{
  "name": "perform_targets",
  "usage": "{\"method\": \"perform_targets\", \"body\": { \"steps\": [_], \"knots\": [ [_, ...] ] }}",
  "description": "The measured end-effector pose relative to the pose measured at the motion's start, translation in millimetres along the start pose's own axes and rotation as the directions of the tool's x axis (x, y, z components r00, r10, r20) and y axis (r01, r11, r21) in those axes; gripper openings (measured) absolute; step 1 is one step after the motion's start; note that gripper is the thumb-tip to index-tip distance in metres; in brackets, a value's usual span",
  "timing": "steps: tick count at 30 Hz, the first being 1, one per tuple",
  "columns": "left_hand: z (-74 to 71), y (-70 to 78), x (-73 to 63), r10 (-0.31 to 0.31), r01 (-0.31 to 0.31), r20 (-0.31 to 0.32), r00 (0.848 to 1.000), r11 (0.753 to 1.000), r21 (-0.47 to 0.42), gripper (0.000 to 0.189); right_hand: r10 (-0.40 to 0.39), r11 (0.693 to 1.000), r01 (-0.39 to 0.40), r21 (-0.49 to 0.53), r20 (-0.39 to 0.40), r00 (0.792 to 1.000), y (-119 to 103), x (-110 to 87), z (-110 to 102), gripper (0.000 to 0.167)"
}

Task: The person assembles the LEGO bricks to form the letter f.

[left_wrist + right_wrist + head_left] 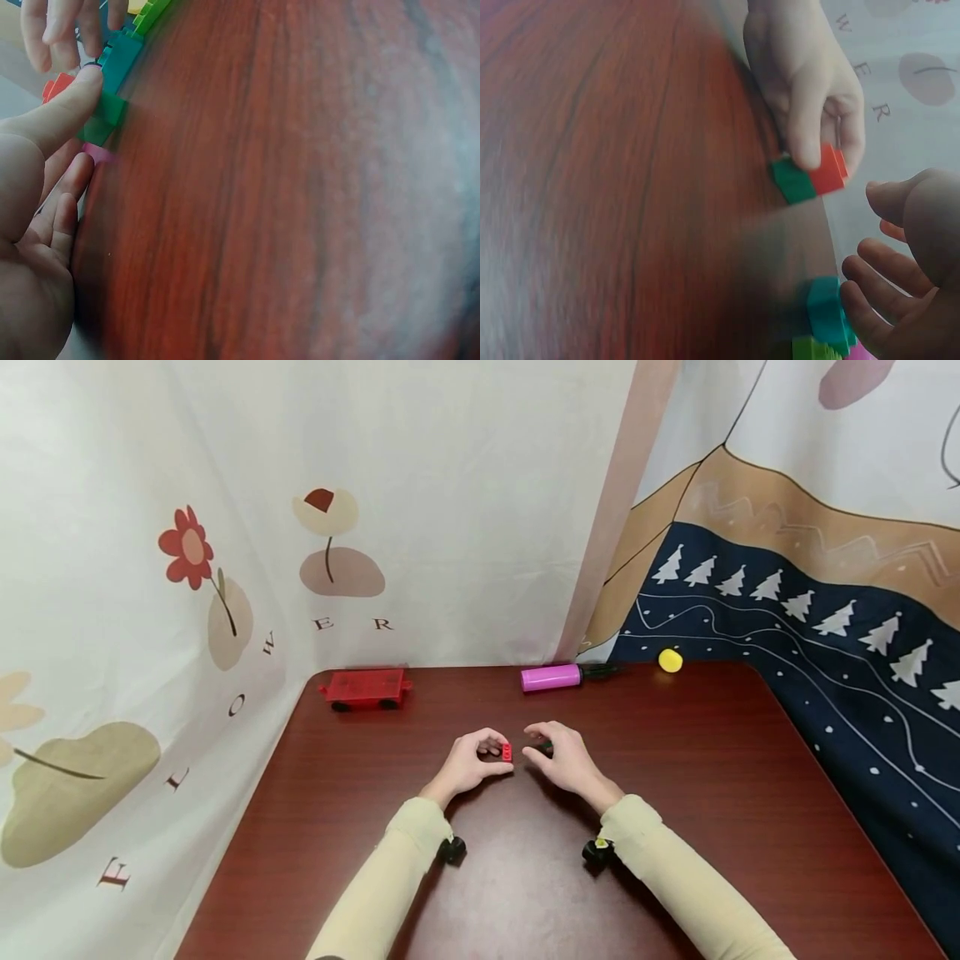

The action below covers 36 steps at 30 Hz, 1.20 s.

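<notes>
My left hand [465, 768] holds a red brick [828, 172] joined to a green brick [792, 180]; the thumb lies across them in the right wrist view. A stud shows on the red brick's outer end. My right hand [570, 760] is a short gap away, its fingers loosely bent and apart from the thumb, with no brick seen between them. Beside those fingers are a teal brick [825, 309] and a lime green brick [813, 349]. The right hand mostly hides both in the head view.
Toward the table's back left stands a red toy wagon [367, 688] on black wheels. A purple cylinder [551, 678] with a dark end lies at the back edge. Right of it is a yellow round object [670, 661]. Printed curtains [465, 527] hang behind the brown table [675, 760].
</notes>
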<state>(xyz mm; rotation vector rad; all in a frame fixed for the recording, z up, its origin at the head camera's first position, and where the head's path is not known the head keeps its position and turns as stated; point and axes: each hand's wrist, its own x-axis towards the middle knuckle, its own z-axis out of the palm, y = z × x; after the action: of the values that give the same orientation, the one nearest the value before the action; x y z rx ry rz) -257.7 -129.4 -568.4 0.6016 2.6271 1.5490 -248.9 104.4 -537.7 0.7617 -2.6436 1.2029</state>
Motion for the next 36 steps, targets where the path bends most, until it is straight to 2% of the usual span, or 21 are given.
{"method": "perform_targets", "body": {
  "steps": [9,13,16,21,27,36],
  "knots": [
    [0.9,0.1,-0.9,-0.028,0.028,-0.004,1.0,1.0,0.0,0.035,0.035,0.996,-0.039,-0.079,-0.047,0.998,18.1,-10.9,-21.7,0.033],
    [2.2,-1.2,-1.0,-0.044,0.044,-0.006,0.999,0.999,-0.004,0.034,0.065,0.993,-0.068,-0.094,-0.034,0.997,27.3,-17.0,-33.6,0.032],
    [2.3,-1.3,-0.9,-0.044,0.044,-0.008,0.999,0.999,-0.009,0.034,0.059,0.993,-0.059,-0.098,-0.003,0.998,35.5,-21.1,-42.3,0.029],
    [1.4,0.4,-0.9,-0.054,0.054,-0.001,0.999,0.999,-0.004,0.035,0.023,0.995,-0.016,-0.102,0.077,0.997,49.6,-24.6,-50.6,0.043],
    [0.8,0.1,-0.8,-0.047,0.047,0.002,0.999,0.999,0.01,0.035,0.017,0.995,0.002,-0.097,0.196,0.98,62.5,-26.3,-52.2,0.049],
    [1.1,-0.6,-1.4,-0.05,0.05,0.007,0.999,0.999,0.015,0.036,0.05,0.997,-0.033,-0.075,0.243,0.969,66.6,-26.6,-49.5,0.044]
  ]
}}
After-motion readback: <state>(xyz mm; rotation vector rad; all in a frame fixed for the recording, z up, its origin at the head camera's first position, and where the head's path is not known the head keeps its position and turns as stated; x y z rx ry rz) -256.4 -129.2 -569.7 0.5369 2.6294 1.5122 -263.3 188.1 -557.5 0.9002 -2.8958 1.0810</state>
